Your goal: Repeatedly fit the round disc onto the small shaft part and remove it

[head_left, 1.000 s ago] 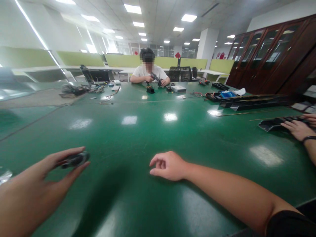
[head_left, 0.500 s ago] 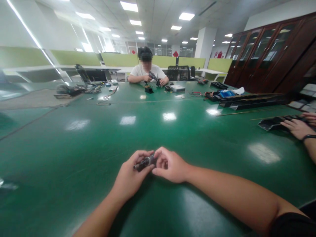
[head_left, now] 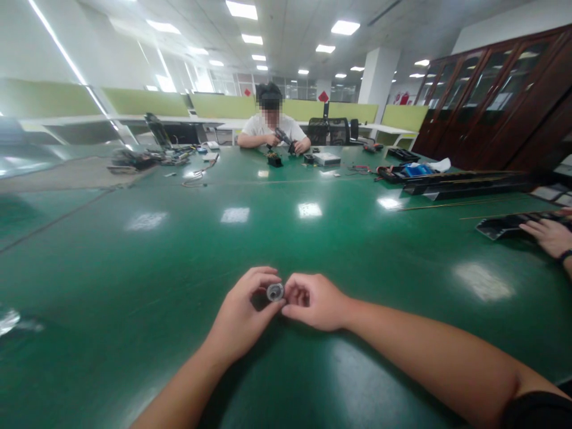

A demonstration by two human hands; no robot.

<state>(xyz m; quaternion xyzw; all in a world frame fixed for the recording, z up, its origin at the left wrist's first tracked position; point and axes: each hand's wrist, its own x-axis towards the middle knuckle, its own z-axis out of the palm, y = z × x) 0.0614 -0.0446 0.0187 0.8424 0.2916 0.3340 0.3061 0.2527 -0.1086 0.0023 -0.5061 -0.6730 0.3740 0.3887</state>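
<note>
A small cylindrical metal part point(head_left: 275, 292), grey with a round hollow end, faces me over the green table. The thumb and fingers of my left hand point(head_left: 241, 313) are closed around it from the left. My right hand point(head_left: 318, 302) is curled in a pinch at the part's right edge, fingertips against it. The far side of the part is hidden by its own front end, so its full length does not show.
Across the green table point(head_left: 214, 238) a person point(head_left: 272, 128) handles a power drill point(head_left: 285, 138). Electronic clutter point(head_left: 156, 156) lies at the back left. At right are long black metal channels point(head_left: 465, 183) and a co-worker's hand point(head_left: 552, 235) on another black profile point(head_left: 496, 226).
The metal part has turned: its narrow shaft pointed toward the lower left before, and now its round hollow end faces me. Both hands stay close together. The view has shifted slightly.
</note>
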